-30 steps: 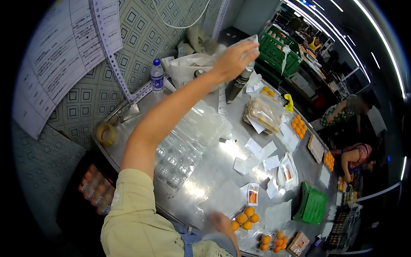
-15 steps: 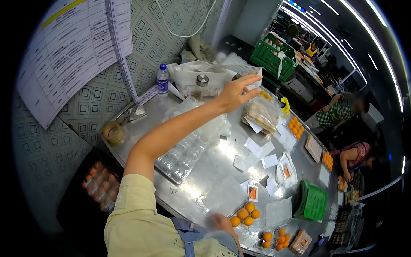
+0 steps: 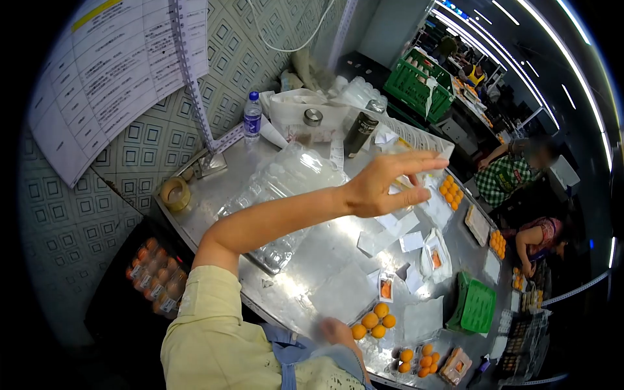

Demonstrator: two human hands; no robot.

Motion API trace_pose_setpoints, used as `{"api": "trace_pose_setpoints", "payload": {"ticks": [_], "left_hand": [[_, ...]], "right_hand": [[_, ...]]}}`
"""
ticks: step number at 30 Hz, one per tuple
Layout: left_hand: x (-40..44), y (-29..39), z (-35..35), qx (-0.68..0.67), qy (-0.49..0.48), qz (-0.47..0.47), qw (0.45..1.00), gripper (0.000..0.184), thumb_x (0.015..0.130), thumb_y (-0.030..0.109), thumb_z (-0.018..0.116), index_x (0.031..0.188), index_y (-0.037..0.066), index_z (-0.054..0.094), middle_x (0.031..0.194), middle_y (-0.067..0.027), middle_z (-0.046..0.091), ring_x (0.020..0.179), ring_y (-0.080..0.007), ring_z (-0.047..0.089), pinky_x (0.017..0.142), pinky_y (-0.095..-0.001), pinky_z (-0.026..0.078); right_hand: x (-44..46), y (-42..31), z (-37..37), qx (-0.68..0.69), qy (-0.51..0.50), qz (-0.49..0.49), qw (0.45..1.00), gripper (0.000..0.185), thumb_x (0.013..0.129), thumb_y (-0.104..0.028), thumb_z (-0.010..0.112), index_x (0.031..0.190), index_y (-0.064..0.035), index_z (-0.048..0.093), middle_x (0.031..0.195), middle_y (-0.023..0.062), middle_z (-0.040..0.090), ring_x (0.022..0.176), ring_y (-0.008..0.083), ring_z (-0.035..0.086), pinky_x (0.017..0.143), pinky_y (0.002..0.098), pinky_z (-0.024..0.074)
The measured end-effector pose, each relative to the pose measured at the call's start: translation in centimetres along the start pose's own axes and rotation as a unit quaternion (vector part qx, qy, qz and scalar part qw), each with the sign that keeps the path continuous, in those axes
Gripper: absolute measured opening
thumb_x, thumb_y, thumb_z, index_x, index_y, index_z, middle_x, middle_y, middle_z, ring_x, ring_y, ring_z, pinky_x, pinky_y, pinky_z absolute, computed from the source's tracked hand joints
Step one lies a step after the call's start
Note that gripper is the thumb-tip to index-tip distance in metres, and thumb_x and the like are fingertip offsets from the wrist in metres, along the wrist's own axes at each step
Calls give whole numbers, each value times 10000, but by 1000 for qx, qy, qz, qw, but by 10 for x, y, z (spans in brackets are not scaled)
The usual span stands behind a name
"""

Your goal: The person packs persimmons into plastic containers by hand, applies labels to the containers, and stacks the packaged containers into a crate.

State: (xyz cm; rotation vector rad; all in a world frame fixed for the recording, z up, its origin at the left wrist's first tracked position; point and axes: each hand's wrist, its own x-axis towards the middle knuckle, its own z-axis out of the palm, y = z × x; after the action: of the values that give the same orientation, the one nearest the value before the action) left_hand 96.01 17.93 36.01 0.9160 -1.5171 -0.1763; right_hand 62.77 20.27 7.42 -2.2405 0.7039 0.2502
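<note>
My left hand (image 3: 383, 187) is raised over the back right of the metal table, its index finger stretched out and thumb apart. A sheet of paper with printed lines (image 3: 416, 134) runs up to its fingertips, seemingly gripped between fingers. Below the hand, a packed bag is mostly hidden. A dark thermos (image 3: 360, 134) stands behind my wrist. My right hand (image 3: 337, 331) is low at the table's near edge, smeared, its fingers unclear. Right of it sits a clear tray of several orange fruits (image 3: 370, 322). A thin translucent sheet (image 3: 341, 291) lies just beyond it.
Stacked clear plastic trays (image 3: 292, 179) lie under my left forearm. A water bottle (image 3: 252, 117) and tape roll (image 3: 175, 194) stand at the left. Farther right are a green basket (image 3: 474, 304), white cards (image 3: 411, 242) and more orange fruits (image 3: 450, 190). Two people work beyond the table.
My left hand has moved right and toward me, the paper's corner travelling with it. The thermos now shows and the packed bag is covered. My right hand has barely moved.
</note>
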Motion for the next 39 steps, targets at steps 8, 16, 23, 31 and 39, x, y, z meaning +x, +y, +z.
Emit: {"api": "trace_pose_setpoints", "payload": {"ticks": [8, 16, 23, 31, 39], "left_hand": [[-50, 42, 50, -64, -71, 91, 991, 577, 749, 75, 698, 1294, -4, 526, 1309, -186, 539, 1139, -296, 572, 919, -393, 484], [-132, 49, 101, -171, -13, -117, 978, 707, 784, -55, 620, 1415, -45, 303, 1438, -179, 364, 1241, -294, 470, 1021, -435, 409], [-160, 84, 123, -344, 112, -205, 910, 645, 816, -79, 587, 1402, -53, 320, 1432, -173, 306, 1233, -237, 435, 1021, -384, 428], [-158, 94, 83, 286, 148, -94, 942, 553, 666, -13, 706, 1201, 69, 588, 1233, -180, 542, 1115, -313, 530, 936, -421, 431], [-108, 26, 46, 374, 60, 104, 919, 331, 717, -5, 678, 1039, 62, 652, 1032, -62, 686, 1076, -264, 616, 962, -442, 442]], "right_hand": [[7, 4, -18, 127, 51, -4, 991, 256, 877, -214, 615, 1063, -39, 629, 941, 169, 669, 867, 289, 649, 776, 373, 498], [28, -75, -124, 182, 460, -188, 849, 719, 724, -32, 743, 1339, -41, 371, 1215, 141, 517, 1001, 207, 556, 719, 300, 490], [49, -123, -174, 16, 526, -429, 734, 511, 679, 60, 693, 1154, -52, 543, 1136, 124, 584, 969, 287, 576, 767, 354, 492], [45, -141, -173, 170, 462, -431, 756, 228, 718, 28, 641, 941, -15, 658, 946, 111, 681, 853, 268, 629, 768, 328, 486], [36, -151, -206, -51, 480, -498, 721, 304, 638, 59, 673, 909, -77, 692, 930, 58, 684, 816, 245, 619, 681, 321, 504]]}}
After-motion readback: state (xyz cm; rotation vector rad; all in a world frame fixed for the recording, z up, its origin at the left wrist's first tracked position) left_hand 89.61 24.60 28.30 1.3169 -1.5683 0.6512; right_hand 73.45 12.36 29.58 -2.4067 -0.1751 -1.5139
